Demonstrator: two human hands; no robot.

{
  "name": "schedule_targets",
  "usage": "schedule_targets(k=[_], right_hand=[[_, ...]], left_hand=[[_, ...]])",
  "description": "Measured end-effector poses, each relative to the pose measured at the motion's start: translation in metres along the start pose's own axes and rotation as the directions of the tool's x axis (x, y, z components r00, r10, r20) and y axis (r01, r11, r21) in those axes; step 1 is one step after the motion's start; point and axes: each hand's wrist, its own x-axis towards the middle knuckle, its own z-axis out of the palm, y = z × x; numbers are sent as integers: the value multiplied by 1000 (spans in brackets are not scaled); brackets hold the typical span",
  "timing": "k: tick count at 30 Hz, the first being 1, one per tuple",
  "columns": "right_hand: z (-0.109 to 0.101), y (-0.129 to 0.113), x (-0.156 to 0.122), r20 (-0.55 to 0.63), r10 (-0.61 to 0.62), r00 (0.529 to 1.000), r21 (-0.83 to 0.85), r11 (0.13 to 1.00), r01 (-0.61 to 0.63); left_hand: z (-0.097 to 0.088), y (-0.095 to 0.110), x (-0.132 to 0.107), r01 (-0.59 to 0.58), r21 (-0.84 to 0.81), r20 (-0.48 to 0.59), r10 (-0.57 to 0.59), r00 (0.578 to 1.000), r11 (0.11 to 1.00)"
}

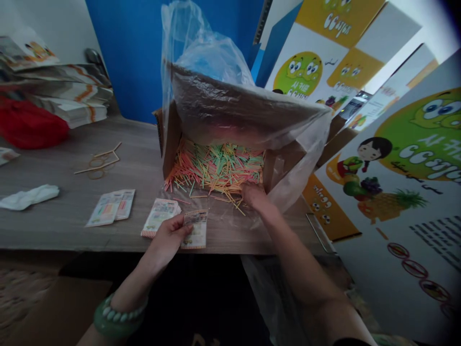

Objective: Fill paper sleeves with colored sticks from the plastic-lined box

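My left hand [171, 235] pinches a small printed paper packet [197, 230] above the table's front edge. A small stack of similar packets [157, 215] lies just behind that hand. My right hand [252, 194] reaches down into the front right of a pile of thin coloured sticks [219, 166], pink, green, yellow and orange. Its fingers are curled in among the sticks, and the fingertips are hidden, so what they grip does not show. The pile spills from a cardboard box [171, 144] tipped on its side and lined with a clear plastic bag [298, 158].
Two more packets [111, 207] lie to the left, near a crumpled white cloth or tissue [29, 197]. Rubber bands and thin sticks [97, 166] lie behind them. A red bag [32, 124] and stacked paper bundles [77, 91] stand far left. Large printed cartons [396, 158] line the right.
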Motion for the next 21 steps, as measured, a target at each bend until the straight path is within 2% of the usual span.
schedule_targets(k=[3, 5, 6, 7, 8, 10, 12, 13, 15, 18, 21], right_hand=[[-7, 4, 2, -36, 89, 995, 20, 996, -88], [-7, 0, 0, -101, 144, 984, 154, 980, -127], [-5, -5, -3, -127, 152, 980, 280, 953, -111], [-2, -12, -6, -144, 137, 980, 434, 899, -62], [3, -21, -9, -151, 98, 984, 590, 807, 10], [14, -42, -17, -156, -13, 988, 818, 558, 137], [24, -64, -23, -155, -101, 983, 912, 367, 182], [28, -75, -25, -160, -139, 977, 926, 322, 198], [34, -92, -26, -200, -191, 961, 917, 308, 252], [38, -105, -22, -287, -202, 937, 857, 382, 345], [40, -107, -19, -254, -123, 959, 832, 478, 281]], left_hand=[[-2, -1, -1, 32, 0, -3, -32, 999, 999], [-3, -1, -2, 31, -10, -20, -31, 999, 999], [-4, -1, -2, 22, -20, -36, -23, 999, 1000], [-4, 0, -2, 6, -34, -56, -8, 998, 999], [-3, 2, -1, -12, -51, -73, 8, 997, 999], [0, 5, 5, -55, -85, -83, 48, 995, 995], [8, 9, 19, -124, -132, -75, 115, 991, 983], [13, 9, 28, -172, -160, -79, 161, 984, 972], [24, 9, 49, -242, -197, -103, 225, 969, 950], [39, 2, 76, -275, -126, -39, 273, 961, 953], [47, -7, 89, -336, 59, -24, 337, 941, 940]])
